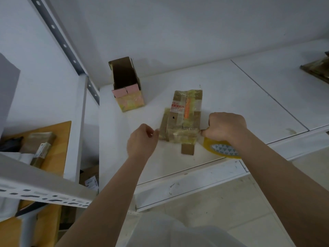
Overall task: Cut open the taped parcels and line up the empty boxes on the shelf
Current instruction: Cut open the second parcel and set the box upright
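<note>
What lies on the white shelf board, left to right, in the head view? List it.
Open empty cardboard box with pink flaps → left hand → taped brown cardboard parcel → right hand → flattened taped parcel at the far right edge.

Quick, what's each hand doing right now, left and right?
Left hand: fingers curled at the left edge of the taped parcel; whether it pinches anything cannot be told.
Right hand: curled, pinching the parcel's right corner, tape roll beneath the wrist.
</note>
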Demonstrator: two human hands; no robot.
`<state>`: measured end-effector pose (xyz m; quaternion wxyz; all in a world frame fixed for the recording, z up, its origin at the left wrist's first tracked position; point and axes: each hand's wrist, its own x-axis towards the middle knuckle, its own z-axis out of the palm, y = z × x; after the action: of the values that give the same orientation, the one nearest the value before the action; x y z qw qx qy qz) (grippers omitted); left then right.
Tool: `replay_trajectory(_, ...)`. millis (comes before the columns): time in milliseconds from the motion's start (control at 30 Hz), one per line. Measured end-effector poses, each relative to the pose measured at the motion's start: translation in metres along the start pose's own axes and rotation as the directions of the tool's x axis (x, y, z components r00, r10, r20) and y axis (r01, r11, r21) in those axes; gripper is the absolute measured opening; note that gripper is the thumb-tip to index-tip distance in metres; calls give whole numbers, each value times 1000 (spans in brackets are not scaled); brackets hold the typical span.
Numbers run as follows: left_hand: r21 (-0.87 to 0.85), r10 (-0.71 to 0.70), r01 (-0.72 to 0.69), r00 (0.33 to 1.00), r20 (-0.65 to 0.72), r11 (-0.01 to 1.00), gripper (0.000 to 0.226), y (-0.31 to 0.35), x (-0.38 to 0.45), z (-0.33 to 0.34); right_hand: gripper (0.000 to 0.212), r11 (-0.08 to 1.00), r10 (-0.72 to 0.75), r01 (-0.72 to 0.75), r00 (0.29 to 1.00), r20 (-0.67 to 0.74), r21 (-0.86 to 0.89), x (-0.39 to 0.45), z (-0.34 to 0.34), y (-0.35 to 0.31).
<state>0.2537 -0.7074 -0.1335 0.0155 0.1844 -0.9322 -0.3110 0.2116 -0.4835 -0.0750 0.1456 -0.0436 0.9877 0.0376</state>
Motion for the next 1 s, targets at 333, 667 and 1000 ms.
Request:
replay_trajectory(333, 445, 97, -90, 995, 7, 891, 24, -42, -4, 5, 31, 1000, 0, 0, 1000, 20, 24, 0, -3, 0)
replay_trajectory(667, -303, 274, -313, 948, -163, 900, 12, 42, -4, -36, 34, 998, -3, 1, 999, 31, 59, -2, -4, 3)
replay_trajectory(1000, -415, 344, -145, 821, 456, 898, 41, 125, 10, 1, 37, 989, 11, -20, 998, 59, 145, -4, -5, 9)
